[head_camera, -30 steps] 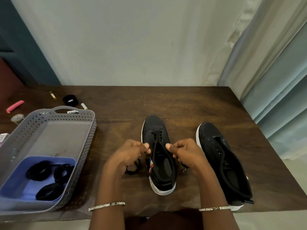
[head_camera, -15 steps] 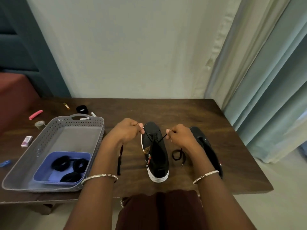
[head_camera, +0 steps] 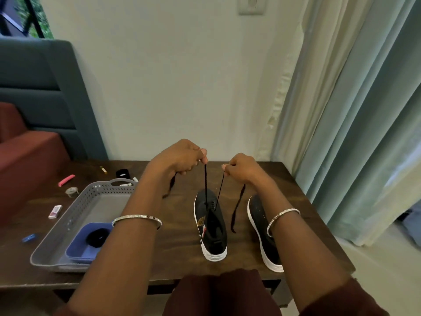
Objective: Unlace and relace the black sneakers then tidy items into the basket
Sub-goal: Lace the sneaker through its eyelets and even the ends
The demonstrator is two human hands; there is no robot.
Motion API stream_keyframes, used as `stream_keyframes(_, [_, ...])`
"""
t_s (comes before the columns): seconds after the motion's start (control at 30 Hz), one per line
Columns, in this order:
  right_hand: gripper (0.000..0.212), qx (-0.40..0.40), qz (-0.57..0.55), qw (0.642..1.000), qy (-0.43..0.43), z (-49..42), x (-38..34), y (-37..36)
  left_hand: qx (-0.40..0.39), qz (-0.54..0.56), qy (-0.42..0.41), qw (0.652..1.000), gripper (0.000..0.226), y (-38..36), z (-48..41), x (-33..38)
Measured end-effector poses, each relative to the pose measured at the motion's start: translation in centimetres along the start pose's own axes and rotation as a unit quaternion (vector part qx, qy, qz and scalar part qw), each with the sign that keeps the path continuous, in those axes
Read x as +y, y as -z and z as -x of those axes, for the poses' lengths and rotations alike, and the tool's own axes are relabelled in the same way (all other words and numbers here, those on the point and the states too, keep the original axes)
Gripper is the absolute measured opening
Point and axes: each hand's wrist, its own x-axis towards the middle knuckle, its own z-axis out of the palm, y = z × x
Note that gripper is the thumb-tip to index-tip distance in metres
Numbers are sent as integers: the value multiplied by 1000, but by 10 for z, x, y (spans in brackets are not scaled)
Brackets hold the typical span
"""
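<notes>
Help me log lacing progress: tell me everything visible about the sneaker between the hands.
The sneaker has a black fabric-looking upper, a white sole, and a small emblem with a red-and-white stripe on its side. It stands flat on the wooden table, toe pointing away from the person. A black lace comes out of its front eyelets; the two strands rise taut, one pinched by the left hand, one by the right hand. Neither hand touches the shoe itself.

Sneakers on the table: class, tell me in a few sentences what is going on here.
A person's left hand and right hand each pinch one strand of the black lace, taut above the front eyelets of the middle sneaker. The other sneaker stands apart to its right. The grey basket at left holds a blue tray; small items lie outside it.
</notes>
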Motion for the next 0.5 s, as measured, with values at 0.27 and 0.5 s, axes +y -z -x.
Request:
stream_keyframes(0.27, [30,65,-38,997,34,31,-44,62,22,62,-41,997,31,25,37,61])
stream_keyframes(0.5, [26,104,-79,991,36,50,-65,101,54,150,-69,985,29,38,51,86])
